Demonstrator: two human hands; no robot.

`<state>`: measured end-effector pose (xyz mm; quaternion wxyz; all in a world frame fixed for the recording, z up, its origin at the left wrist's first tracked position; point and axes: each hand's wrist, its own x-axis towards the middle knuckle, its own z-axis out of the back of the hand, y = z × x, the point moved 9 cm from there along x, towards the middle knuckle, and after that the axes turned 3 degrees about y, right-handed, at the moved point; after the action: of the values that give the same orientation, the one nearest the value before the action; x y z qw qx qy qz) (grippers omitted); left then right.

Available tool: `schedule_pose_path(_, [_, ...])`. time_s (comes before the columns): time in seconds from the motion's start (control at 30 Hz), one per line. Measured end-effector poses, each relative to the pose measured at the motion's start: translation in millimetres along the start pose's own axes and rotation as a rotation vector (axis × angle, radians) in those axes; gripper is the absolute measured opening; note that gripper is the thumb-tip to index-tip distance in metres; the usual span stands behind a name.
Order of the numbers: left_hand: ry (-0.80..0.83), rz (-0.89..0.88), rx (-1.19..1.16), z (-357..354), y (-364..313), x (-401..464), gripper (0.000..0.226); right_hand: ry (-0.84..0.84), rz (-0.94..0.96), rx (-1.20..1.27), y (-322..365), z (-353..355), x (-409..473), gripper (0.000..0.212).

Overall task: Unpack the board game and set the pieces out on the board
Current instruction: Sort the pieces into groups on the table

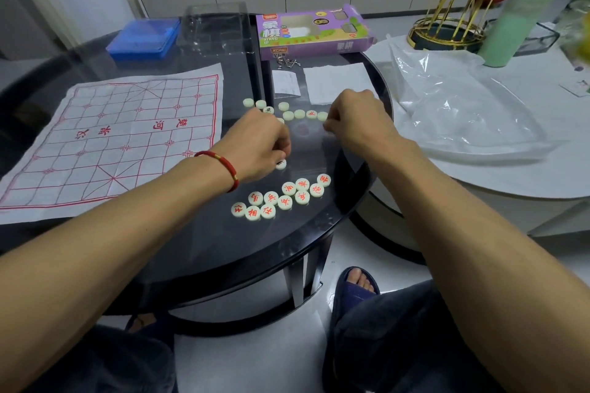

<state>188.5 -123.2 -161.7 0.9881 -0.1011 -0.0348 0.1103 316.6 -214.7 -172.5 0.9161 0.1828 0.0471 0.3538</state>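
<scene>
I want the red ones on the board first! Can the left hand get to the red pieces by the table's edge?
Probably yes. The red pieces lie face up in a cluster just below the left hand, with bare table between them and nothing covering them. The hand may already hold a piece, though.
</scene>
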Motion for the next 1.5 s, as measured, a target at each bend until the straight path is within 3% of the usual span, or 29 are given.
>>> schedule_pose_path(0.13, [-0.027,0.073,-0.117,5.8,11.5,2.0,0.008,0.233,-0.069,0.354,-6.9,-4.2,-12.6,0.019])
schedule_pose_path(0.2, [-0.072,0.08,-0.167,11.4,11.0,2.9,0.009,0.295,-0.059,0.401,-5.3,-4.5,-18.6,0.019])
schedule_pose_path(0.5, [-0.156,0.042,-0.186,20.4,1.9,1.5,0.013,0.404,0.143,0.133,14.2,-10.1,-29.4,0.017])
schedule_pose_path(0.77, [-0.294,0.085,-0.246,20.2,19.0,-6.2,0.015,0.368,0.321,-0.054,31.7,-4.7,-44.5,0.019])
schedule_pose_path(0.83, [-0.284,0.09,-0.237,17.8,18.4,-0.5,0.015,0.315,0.298,-0.033,24.9,-0.7,-38.1,0.02])
schedule_pose_path(0.93, [-0.269,0.102,-0.227,15.0,15.8,15.1,0.016,0.061,0.165,0.003,4.1,9.5,-14.4,0.008])
schedule_pose_path(0.97, [-0.265,0.105,-0.217,14.5,14.8,21.3,0.017,0.007,0.116,-0.006,-0.5,8.0,-8.2,0.013])
schedule_pose_path(1.07, [-0.265,0.113,-0.168,12.5,13.1,40.3,0.019,0.009,0.083,-0.091,3.1,-10.4,-0.8,0.034])
schedule_pose_path(1.23, [-0.217,0.101,-0.043,4.5,10.1,61.0,0.023,-0.064,0.108,-0.233,13.2,-14.2,-3.5,0.032])
schedule_pose_path(1.37, [-0.154,0.098,0.025,-1.4,7.3,65.6,0.025,-0.067,0.098,-0.143,10.7,-9.2,-2.0,0.02])
schedule_pose_path(1.5, [-0.151,0.098,0.046,-0.8,5.5,62.2,0.024,-0.031,-0.091,0.197,-18.1,-3.1,3.6,0.016])
